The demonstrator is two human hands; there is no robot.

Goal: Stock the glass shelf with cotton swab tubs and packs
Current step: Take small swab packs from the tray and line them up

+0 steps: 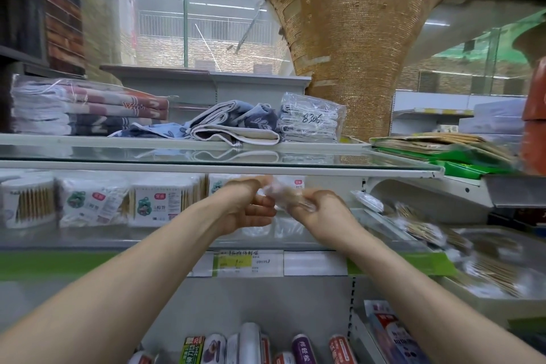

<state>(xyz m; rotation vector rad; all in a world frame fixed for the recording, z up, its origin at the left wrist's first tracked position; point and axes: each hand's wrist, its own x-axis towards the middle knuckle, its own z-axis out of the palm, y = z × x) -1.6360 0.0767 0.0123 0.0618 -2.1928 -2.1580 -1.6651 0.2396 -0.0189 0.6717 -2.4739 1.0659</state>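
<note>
Both my hands are raised in front of the middle glass shelf [88, 233]. My left hand [248, 207] and my right hand [322, 210] together hold a small clear pack of cotton swabs [283, 196], blurred by motion; the fingers of each hand curl round one end of it. On the shelf to the left stand cotton swab tubs and packs: a round tub [28, 201], a wrapped pack [94, 201] and a boxed tub [165, 199]. Another tub [224, 183] shows behind my left hand.
An upper glass shelf [206, 168] carries folded towels [88, 109] and a bagged stack marked 8306 [310, 118]. Loose swab packs [428, 230] lie at the right. Price tags [248, 263] line the shelf edge. Tubes and packs [251, 346] fill the bottom shelf.
</note>
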